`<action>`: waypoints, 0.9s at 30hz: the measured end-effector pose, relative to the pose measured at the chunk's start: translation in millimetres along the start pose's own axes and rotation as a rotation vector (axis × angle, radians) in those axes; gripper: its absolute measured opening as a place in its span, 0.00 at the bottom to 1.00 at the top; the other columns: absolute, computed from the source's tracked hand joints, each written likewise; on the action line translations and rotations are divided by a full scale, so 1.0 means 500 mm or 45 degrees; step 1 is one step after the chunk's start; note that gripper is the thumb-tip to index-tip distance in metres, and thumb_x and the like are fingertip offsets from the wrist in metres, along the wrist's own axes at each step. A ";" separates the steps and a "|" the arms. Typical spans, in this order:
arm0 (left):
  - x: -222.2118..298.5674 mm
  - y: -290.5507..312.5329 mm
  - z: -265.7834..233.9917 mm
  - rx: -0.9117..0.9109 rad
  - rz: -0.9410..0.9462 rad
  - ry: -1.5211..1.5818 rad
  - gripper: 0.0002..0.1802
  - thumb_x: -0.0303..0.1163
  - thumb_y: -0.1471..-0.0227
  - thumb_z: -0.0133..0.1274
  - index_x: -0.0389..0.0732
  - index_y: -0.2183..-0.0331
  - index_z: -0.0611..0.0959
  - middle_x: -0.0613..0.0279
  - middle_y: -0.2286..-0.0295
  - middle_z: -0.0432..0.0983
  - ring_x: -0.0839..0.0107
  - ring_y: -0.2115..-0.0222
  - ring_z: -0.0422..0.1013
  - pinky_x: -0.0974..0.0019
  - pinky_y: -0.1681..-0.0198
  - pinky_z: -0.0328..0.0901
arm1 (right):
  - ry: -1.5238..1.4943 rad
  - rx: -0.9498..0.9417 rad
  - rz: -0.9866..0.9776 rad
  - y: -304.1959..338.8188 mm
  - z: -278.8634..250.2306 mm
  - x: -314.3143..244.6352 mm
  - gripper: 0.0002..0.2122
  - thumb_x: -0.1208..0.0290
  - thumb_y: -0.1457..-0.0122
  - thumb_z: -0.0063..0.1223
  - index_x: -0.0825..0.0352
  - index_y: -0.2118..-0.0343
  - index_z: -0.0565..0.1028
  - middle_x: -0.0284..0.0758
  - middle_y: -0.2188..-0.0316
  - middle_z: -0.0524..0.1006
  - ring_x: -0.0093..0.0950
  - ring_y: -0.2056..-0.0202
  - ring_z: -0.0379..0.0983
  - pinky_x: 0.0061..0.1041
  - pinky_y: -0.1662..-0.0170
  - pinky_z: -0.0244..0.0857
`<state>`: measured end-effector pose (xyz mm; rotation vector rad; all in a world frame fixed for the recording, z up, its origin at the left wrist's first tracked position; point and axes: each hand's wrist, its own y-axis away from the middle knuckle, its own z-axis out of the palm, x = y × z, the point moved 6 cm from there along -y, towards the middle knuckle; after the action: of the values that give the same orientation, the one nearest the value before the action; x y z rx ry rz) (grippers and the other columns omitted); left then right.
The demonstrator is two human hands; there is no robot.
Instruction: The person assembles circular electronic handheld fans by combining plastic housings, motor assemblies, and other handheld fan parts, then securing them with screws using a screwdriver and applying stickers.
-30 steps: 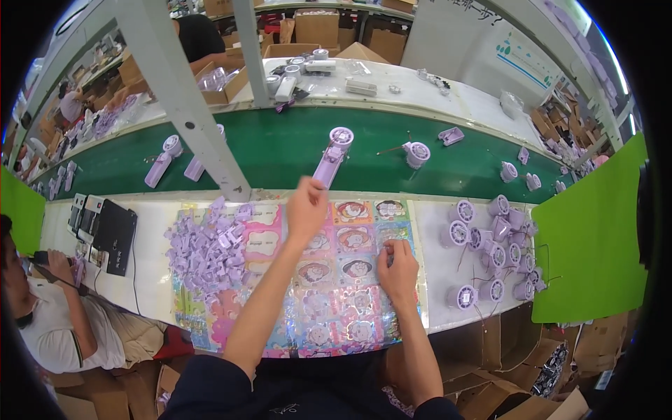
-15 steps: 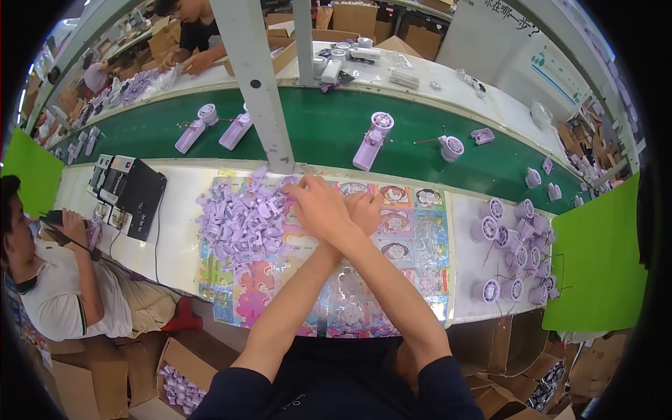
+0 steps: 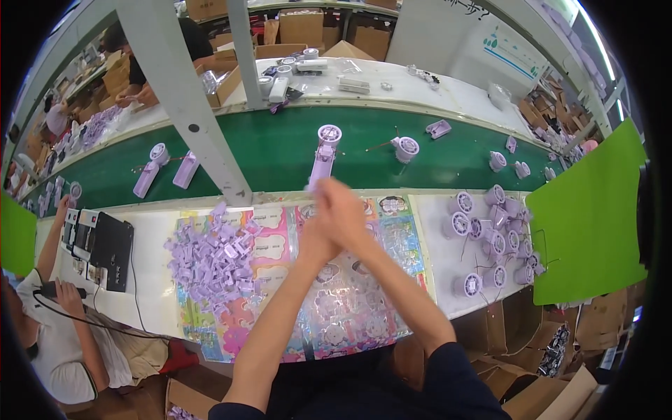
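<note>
My right hand [image 3: 341, 213] is over the front edge of the green belt, smeared by motion. Its fingers overlap the lower end of a lilac handheld fan [image 3: 323, 164] lying on the belt; whether they touch it I cannot tell. Just below, my left hand [image 3: 316, 241] is partly covered by the right one, its fingers hidden. Both wrists meet above a mat of colourful printed sheets [image 3: 336, 308]. Left of the hands lies a heap of small lilac plastic parts [image 3: 213, 259].
Several lilac fan heads with wires [image 3: 493, 241] stand to the right, by a green panel [image 3: 588, 217]. A metal post [image 3: 189, 105] rises beside the green belt [image 3: 259, 147], which carries more fan parts. At left, a co-worker holds a black tool [image 3: 52, 289] near a black machine [image 3: 105, 245].
My hands have moved from beside the heap, where the forearms crossed more, to nearer the belt fan's handle. The view has shifted. The co-worker's arm now reaches toward the belt.
</note>
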<state>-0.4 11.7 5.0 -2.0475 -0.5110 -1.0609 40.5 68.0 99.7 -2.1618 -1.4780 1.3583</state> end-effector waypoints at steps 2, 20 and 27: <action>0.073 -0.015 0.009 -0.258 0.290 -0.649 0.15 0.32 0.54 0.59 0.36 0.63 0.80 0.53 0.76 0.78 0.56 0.70 0.77 0.52 0.67 0.72 | 0.155 0.024 0.193 -0.049 -0.066 0.122 0.11 0.75 0.42 0.55 0.61 0.56 0.76 0.41 0.69 0.77 0.44 0.67 0.76 0.42 0.64 0.70; 0.083 -0.012 -0.007 -0.201 0.322 -0.588 0.11 0.30 0.53 0.55 0.37 0.65 0.80 0.53 0.75 0.79 0.54 0.72 0.77 0.52 0.68 0.72 | 0.363 -0.095 0.085 -0.139 -0.173 0.288 0.32 0.67 0.55 0.67 0.69 0.45 0.69 0.46 0.51 0.75 0.48 0.52 0.69 0.41 0.46 0.66; 0.124 0.036 -0.029 -0.230 0.275 -0.352 0.19 0.32 0.48 0.58 0.36 0.54 0.79 0.51 0.66 0.79 0.57 0.68 0.77 0.58 0.66 0.72 | 0.202 -0.351 0.159 0.021 -0.191 0.075 0.32 0.61 0.52 0.68 0.71 0.46 0.69 0.46 0.52 0.76 0.46 0.51 0.71 0.41 0.48 0.67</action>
<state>39.2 -10.7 53.0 -2.3650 -0.3293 -0.7216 123.3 123.8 125.8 -2.5026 -1.5700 1.0383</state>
